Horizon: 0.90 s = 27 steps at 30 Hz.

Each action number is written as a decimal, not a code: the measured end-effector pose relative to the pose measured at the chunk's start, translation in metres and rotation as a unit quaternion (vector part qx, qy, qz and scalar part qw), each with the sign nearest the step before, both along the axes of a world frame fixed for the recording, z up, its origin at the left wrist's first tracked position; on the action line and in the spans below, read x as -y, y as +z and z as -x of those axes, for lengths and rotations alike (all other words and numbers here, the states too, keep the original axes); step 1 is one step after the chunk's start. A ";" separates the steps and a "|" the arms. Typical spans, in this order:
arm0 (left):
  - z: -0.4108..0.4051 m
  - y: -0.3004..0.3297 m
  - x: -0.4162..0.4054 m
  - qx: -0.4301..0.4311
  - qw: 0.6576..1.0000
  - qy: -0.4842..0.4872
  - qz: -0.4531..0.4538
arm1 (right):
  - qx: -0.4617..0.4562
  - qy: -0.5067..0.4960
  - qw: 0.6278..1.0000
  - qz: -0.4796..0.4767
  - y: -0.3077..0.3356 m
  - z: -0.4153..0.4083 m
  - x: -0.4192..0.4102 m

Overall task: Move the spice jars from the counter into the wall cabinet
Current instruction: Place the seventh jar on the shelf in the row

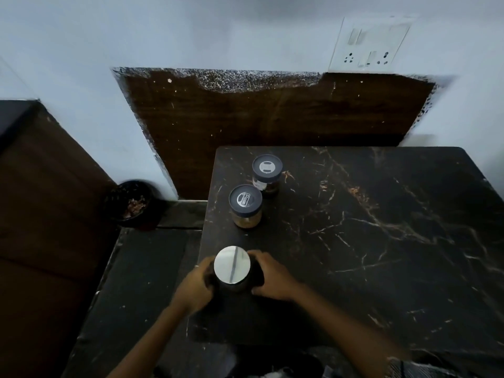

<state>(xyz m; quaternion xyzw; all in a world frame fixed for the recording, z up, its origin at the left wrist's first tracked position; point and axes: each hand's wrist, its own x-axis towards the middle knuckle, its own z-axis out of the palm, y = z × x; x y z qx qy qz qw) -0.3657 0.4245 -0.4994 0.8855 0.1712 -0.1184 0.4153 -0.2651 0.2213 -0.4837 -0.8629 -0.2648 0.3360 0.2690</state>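
Three jars stand in a row near the left edge of your dark marbled counter (381, 227). You grasp the nearest, a steel-lidded jar (232, 266), from both sides: your left hand (194, 286) curls round its left flank, your right hand (272, 276) wraps its right. Beyond it sits a grey-lidded spice jar (245, 205) of tan powder, then a second grey-lidded jar (266, 174) with darker contents. Left, lower down, a black bowl (131, 203) sits by the wall.

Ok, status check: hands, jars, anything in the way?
Left hand and right hand both gripping the steel-lidded jar, near counter edge. Two dark-lidded jars standing behind it, untouched. Nothing blocking the lift; cabinet not in view.
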 end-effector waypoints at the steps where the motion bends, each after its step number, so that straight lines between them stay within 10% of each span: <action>1: 0.004 -0.005 0.005 -0.011 1.000 0.004 0.008 | -0.012 -0.002 1.000 -0.003 -0.004 0.003 -0.003; 14: -0.018 0.006 0.041 0.073 0.985 0.069 0.140 | -0.036 -0.075 0.987 -0.136 -0.001 -0.006 0.006; 27: -0.181 0.153 0.122 0.235 0.959 0.012 0.159 | -0.068 -0.207 0.903 -0.371 0.151 -0.125 0.100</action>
